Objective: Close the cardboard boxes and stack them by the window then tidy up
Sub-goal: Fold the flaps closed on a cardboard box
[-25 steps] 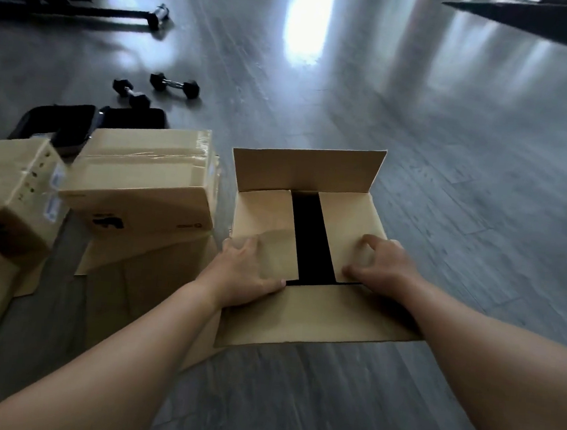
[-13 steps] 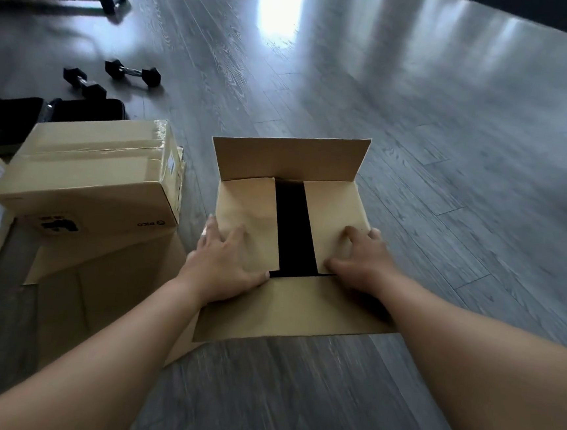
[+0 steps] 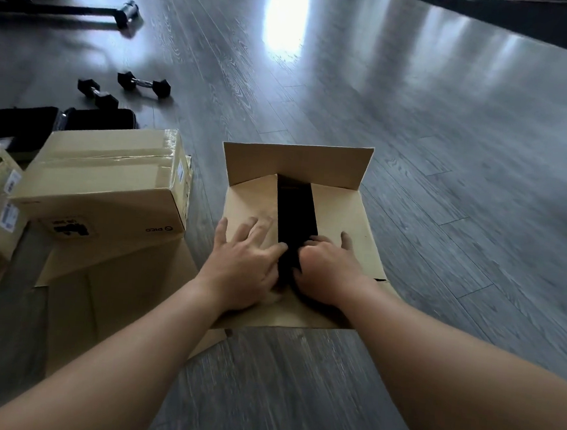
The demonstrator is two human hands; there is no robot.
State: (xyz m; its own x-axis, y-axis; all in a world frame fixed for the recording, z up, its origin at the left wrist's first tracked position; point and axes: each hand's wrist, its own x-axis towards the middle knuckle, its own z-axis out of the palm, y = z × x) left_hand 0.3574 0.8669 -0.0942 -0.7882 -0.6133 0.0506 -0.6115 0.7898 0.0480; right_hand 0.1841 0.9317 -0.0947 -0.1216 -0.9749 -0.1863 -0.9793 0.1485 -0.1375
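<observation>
Both hands on the open brown cardboard box (image 3: 294,236), standing on the grey wooden floor (image 3: 451,161). Left hand (image 3: 247,263) flat, fingers spread, pressing down the left inner flap (image 3: 252,202). Right hand (image 3: 325,270) at the edge of the right inner flap (image 3: 340,213); fingers look curled there, cannot tell for sure. Beyond both hands, the far flap (image 3: 296,168) upright, not yet folded. Probably light and stiff but springy; best pressed near the free flap edges. Left of the left hand, a taped brown box (image 3: 106,185).

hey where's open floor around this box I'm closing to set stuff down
Bare floor runs right of the open box and beyond its raised flap, up to the dark mat. Left is crowded: taped box, flattened cardboard, dumbbells, black case.
</observation>
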